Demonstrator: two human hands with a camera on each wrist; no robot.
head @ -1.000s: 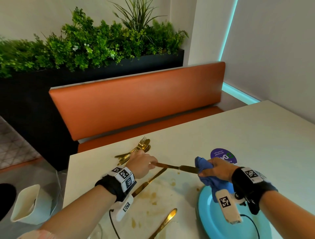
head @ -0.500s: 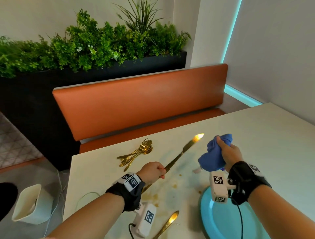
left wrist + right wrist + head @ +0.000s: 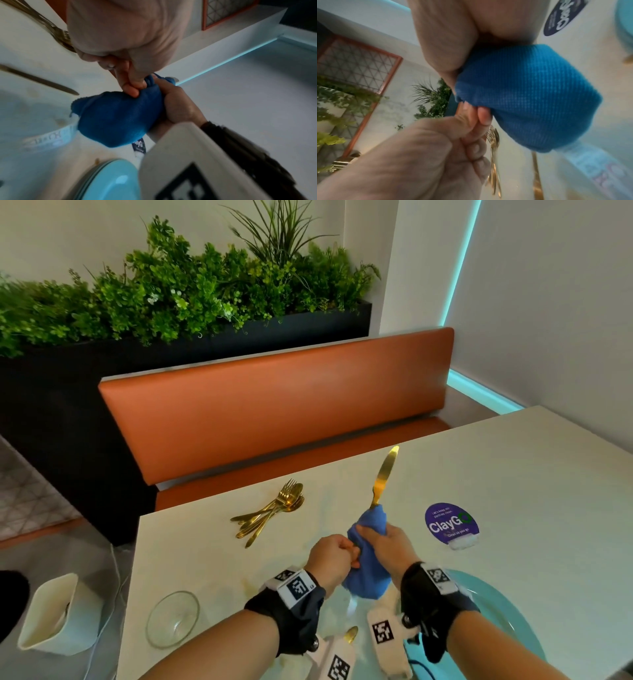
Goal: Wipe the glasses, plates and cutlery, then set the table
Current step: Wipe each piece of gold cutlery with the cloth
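A person's left hand (image 3: 331, 556) clenches the handle end of a gold butter knife (image 3: 384, 478) held blade-up above the desk (image 3: 513, 491), while the fingers (image 3: 368, 531) of the right hand (image 3: 388, 546) grip a blue microfibre cloth (image 3: 368, 563) wrapped round its handle. Done well, the cloth should likely be pinched firmly and drawn along the flat toward the tip, the handle held steady. A round purple sticker (image 3: 450, 522) on the desk reads "ClayGO"; its smaller print is illegible.
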